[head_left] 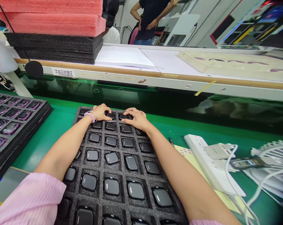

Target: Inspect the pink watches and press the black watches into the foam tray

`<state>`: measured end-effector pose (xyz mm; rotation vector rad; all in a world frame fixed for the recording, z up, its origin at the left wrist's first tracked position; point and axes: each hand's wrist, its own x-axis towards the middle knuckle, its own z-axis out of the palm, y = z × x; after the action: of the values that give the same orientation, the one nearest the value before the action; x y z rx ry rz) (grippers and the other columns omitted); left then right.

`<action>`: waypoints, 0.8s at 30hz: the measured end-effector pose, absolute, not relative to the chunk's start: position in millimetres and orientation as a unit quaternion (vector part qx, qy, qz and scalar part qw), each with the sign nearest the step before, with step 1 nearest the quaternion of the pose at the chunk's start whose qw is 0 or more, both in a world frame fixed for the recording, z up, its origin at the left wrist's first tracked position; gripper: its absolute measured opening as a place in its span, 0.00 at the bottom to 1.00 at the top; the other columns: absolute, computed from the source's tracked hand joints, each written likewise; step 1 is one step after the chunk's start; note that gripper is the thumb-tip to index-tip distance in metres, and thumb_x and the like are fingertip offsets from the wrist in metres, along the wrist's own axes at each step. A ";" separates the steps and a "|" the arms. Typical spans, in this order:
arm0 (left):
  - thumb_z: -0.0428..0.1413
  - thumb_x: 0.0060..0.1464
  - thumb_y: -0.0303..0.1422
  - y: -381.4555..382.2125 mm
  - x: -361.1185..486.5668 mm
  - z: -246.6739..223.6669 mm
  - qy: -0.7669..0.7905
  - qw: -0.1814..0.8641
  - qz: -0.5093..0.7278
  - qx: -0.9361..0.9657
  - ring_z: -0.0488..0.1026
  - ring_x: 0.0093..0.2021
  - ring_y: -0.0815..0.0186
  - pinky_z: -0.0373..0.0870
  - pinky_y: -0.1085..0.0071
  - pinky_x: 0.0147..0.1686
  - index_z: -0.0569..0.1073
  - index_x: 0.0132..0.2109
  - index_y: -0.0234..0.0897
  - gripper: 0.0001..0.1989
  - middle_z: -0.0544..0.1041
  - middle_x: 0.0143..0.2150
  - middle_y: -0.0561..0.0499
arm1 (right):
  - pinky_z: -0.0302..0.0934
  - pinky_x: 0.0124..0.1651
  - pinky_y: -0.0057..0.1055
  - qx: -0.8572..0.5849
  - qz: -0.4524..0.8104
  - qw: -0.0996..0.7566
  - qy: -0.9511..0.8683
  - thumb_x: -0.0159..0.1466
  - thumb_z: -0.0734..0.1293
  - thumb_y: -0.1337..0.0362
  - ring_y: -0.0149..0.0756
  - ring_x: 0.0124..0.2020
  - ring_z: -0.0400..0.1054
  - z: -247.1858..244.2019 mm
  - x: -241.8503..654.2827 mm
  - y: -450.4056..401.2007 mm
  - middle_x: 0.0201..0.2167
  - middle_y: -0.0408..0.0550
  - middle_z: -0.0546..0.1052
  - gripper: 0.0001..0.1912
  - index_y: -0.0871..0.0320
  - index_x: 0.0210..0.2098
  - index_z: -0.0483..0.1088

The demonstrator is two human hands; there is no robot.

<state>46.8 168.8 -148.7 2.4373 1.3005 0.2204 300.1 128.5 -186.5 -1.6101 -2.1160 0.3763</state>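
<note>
At the far end of the black gridded foam tray (101, 159), your left hand (99, 112) and right hand (138, 119) each have fingers around a black rounded-square device (111, 116); whether clamped, cannot tell.

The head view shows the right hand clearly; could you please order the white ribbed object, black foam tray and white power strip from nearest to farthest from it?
From the right hand:
1. Black foam tray: directly beneath it.
2. White power strip: on the bench, to its right.
3. White ribbed object: farther right, beyond the strip.
</note>
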 end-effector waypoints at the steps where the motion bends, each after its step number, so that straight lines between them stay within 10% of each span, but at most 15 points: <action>1: 0.64 0.49 0.44 168.8 46.8 -148.8 0.461 0.184 0.078 0.864 0.68 0.56 0.54 0.56 0.56 0.59 0.75 0.45 0.45 0.17 0.68 0.51 0.50 | 0.43 0.65 0.59 -0.583 0.138 0.226 -0.768 0.58 0.71 0.50 0.54 0.58 0.62 -186.3 300.1 128.5 0.55 0.48 0.71 0.15 0.48 0.42 0.75; 24: 0.63 0.51 0.44 170.5 46.4 -148.3 0.455 0.178 0.068 0.870 0.67 0.56 0.55 0.57 0.56 0.59 0.75 0.47 0.46 0.17 0.68 0.51 0.50 | 0.42 0.66 0.59 -0.582 0.141 0.225 -0.768 0.58 0.71 0.51 0.52 0.59 0.62 -185.7 300.0 128.3 0.55 0.47 0.70 0.15 0.48 0.42 0.75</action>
<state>46.4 170.5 -148.3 2.4604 1.2885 0.1931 300.0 128.3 -185.7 -1.6062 -2.1191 0.3877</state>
